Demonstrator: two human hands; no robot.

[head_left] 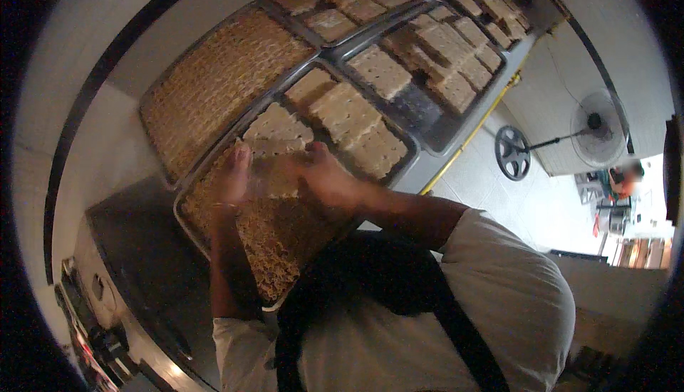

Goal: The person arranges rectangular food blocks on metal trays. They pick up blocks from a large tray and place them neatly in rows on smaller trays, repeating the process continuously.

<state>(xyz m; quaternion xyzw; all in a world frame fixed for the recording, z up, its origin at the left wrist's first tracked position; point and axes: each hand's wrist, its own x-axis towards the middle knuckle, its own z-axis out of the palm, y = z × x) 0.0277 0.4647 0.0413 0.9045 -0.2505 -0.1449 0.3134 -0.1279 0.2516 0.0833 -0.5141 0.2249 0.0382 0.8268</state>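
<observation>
My left hand (236, 176) and my right hand (332, 184) close in on both sides of a tan slab (274, 173), gripping it between them over the near tray (180, 215). The slab looks blurred, and its lower part blends with what lies under it. Just beyond my hands lies a pale slab with small holes (279, 127). More pale pierced slabs (356, 125) are stacked at the right side of this tray. Bumpy golden-brown pieces (267, 260) cover its near end, below my wrists.
Beside the near tray, another tray holds a ridged brown layer (231, 71). Trays of stacked slabs (449, 50) continue farther back. A yellow pipe (470, 139) runs along the table's right edge. A standing fan (595, 121) is on the right, with a person (625, 178) in the distance.
</observation>
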